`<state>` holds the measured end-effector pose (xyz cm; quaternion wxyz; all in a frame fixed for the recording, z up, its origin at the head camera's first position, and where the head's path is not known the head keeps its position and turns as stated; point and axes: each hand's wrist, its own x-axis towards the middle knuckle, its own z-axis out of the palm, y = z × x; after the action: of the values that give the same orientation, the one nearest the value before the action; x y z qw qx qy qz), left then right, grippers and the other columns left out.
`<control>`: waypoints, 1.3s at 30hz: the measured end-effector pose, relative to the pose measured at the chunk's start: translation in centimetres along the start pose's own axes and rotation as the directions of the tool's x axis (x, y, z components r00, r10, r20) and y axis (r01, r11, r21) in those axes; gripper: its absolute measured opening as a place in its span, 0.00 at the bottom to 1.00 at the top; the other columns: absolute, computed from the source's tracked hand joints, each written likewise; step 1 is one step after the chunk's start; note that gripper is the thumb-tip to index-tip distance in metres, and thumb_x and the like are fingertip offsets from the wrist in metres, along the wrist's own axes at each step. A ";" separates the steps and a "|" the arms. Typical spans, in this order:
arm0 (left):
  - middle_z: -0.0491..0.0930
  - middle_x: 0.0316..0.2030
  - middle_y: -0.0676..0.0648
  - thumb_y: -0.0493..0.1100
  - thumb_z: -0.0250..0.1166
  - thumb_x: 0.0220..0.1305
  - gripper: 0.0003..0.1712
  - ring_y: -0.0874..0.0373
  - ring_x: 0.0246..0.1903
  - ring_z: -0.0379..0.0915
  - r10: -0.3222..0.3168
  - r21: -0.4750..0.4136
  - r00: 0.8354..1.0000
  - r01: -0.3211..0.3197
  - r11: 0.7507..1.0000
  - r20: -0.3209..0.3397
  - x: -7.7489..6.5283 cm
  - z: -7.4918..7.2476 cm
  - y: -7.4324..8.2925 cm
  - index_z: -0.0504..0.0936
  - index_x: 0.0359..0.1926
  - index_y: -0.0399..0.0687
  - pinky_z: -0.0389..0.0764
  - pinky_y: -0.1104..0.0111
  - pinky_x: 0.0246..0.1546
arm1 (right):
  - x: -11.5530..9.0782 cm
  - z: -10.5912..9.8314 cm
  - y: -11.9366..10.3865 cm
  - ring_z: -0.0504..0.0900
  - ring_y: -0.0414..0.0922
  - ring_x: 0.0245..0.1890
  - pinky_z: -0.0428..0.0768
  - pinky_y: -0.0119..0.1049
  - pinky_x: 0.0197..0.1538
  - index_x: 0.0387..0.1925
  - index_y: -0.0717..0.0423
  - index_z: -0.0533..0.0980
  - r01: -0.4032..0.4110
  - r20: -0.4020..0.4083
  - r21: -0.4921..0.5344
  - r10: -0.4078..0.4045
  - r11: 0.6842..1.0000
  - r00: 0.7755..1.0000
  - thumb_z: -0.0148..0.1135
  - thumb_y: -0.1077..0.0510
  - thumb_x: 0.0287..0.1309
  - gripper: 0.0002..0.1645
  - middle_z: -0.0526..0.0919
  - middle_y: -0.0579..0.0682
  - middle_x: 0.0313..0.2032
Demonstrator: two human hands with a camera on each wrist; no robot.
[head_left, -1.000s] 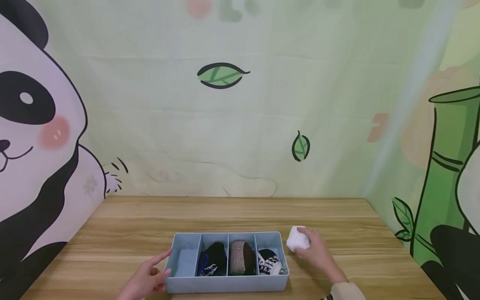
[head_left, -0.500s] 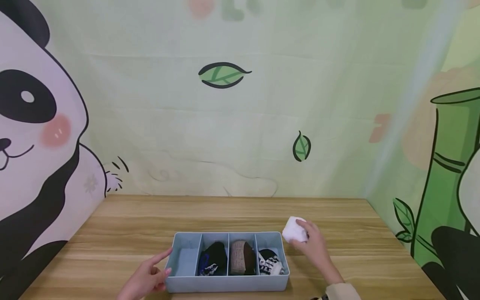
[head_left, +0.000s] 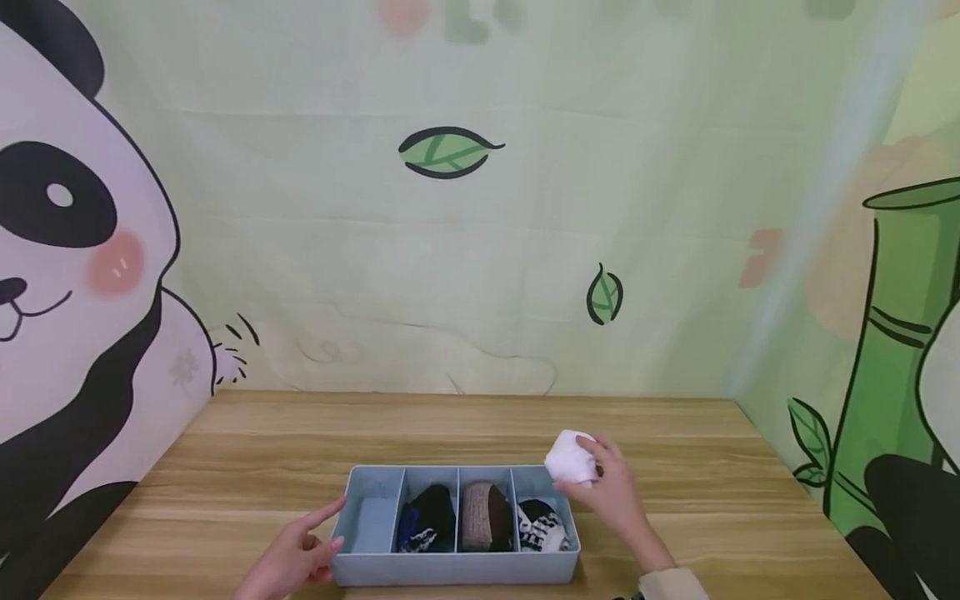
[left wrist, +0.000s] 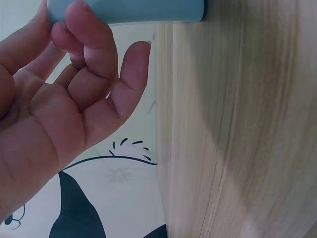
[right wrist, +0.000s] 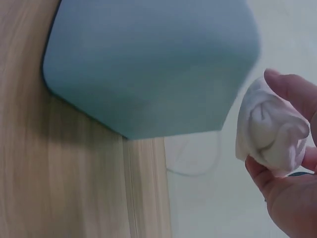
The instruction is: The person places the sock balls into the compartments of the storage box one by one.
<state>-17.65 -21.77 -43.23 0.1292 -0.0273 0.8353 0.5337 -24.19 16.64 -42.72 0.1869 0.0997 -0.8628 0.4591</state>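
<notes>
My right hand point(head_left: 611, 496) grips a balled-up white sock bundle point(head_left: 568, 457) between thumb and fingers, above the back right corner of a blue divided box point(head_left: 453, 571). In the right wrist view, folds show on the white bundle point(right wrist: 270, 131), apart from the box wall point(right wrist: 148, 59). My left hand point(head_left: 288, 558) touches the box's left end with index finger and thumb; its other fingers are loosely bent. Rolled socks sit in three compartments: a black one with blue and white point(head_left: 427, 521), a brown-and-grey one point(head_left: 486, 517) and a black-and-white one point(head_left: 542, 527).
The box stands near the front of a wood-grain table point(head_left: 465, 429). Behind the table hangs a pale green backdrop point(head_left: 480, 250) printed with leaves, bamboo and a panda.
My right hand has lifted the white sock bundle and carried it left, from beside the box to above its back right corner. The left hand and the box stay put.
</notes>
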 end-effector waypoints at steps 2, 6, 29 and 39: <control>0.66 0.18 0.46 0.38 0.57 0.62 0.33 0.54 0.20 0.67 0.004 -0.004 1.000 -0.004 1.000 0.007 -0.1 0.0 0.0 0.53 0.64 0.35 0.73 0.64 0.27 | -0.1 0.2 -0.3 0.72 0.58 0.42 0.75 0.42 0.40 0.49 0.69 0.72 0.023 0.004 0.020 -0.023 1.000 1.000 0.77 0.61 0.28 0.40 0.65 0.68 0.52; 0.66 0.18 0.46 0.40 0.57 0.61 0.34 0.54 0.20 0.67 -0.009 -0.003 1.000 0.009 1.000 0.009 -0.1 0.1 -0.1 0.53 0.64 0.35 0.73 0.64 0.28 | -0.2 0.9 -0.5 0.71 0.58 0.44 0.74 0.44 0.41 0.49 0.70 0.71 0.066 0.009 0.061 -0.067 0.996 0.998 0.77 0.63 0.26 0.40 0.65 0.67 0.51; 0.65 0.17 0.47 0.40 0.56 0.62 0.35 0.55 0.20 0.66 0.047 0.006 0.998 -0.047 0.999 0.041 -0.2 -0.1 -0.2 0.51 0.64 0.33 0.72 0.65 0.27 | -0.4 5.3 -4.0 0.71 0.53 0.41 0.75 0.34 0.35 0.48 0.64 0.73 0.197 0.090 0.117 -0.207 0.974 0.974 0.73 0.64 0.31 0.35 0.69 0.60 0.47; 0.65 0.17 0.47 0.41 0.57 0.62 0.36 0.56 0.20 0.67 0.055 0.009 0.997 -0.056 0.998 0.049 -0.1 -0.2 -0.3 0.50 0.64 0.32 0.73 0.65 0.27 | -0.7 6.5 -5.0 0.72 0.52 0.41 0.75 0.34 0.36 0.48 0.65 0.73 0.235 0.122 0.183 -0.259 0.955 0.958 0.72 0.64 0.33 0.33 0.71 0.59 0.47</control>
<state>-17.55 -22.08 -43.36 0.1347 0.0096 0.8350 0.5334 -23.31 8.46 -42.56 0.1710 0.2553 -0.8133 0.4941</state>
